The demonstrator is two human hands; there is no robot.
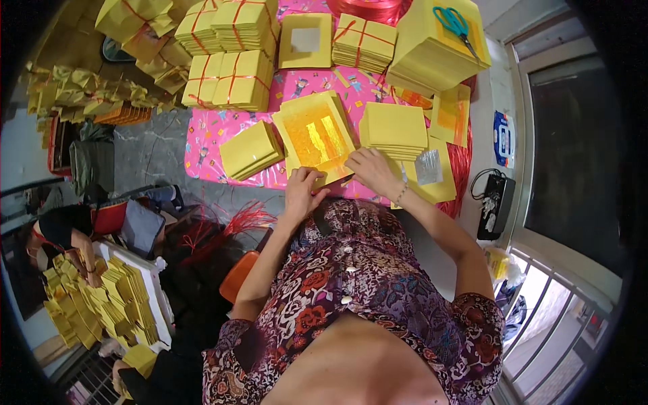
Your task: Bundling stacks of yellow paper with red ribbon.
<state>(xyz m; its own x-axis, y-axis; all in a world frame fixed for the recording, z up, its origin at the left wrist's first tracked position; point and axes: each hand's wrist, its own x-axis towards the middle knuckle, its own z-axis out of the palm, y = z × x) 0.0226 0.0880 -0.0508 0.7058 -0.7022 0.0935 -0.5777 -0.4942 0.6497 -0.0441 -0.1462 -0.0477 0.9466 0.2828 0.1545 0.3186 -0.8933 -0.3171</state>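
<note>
A small stack of yellow paper sheets point(312, 132), the top one bearing an orange patch and gold foil, lies at the table's near edge in front of me. My left hand point(304, 194) has its fingers bent over the near left corner, thumb apart. At the near right corner my right hand point(372, 171) grips the paper edge with closed fingers; the fingertips are partly hidden. Left of the stack is a small pile of plain yellow sheets point(251, 151). Another plain pile point(395, 129) lies to the right, partly over a sheet with a silver foil square point(428, 167).
Tied yellow paper bundles point(229, 81) stand at the table's back on a pink patterned cloth point(209, 145). Teal-handled scissors point(453, 25) rest on a tall paper stack point(432, 64). Red strands point(462, 179) hang at the right edge. At the lower left, another person's hand point(93, 275) touches yellow paper.
</note>
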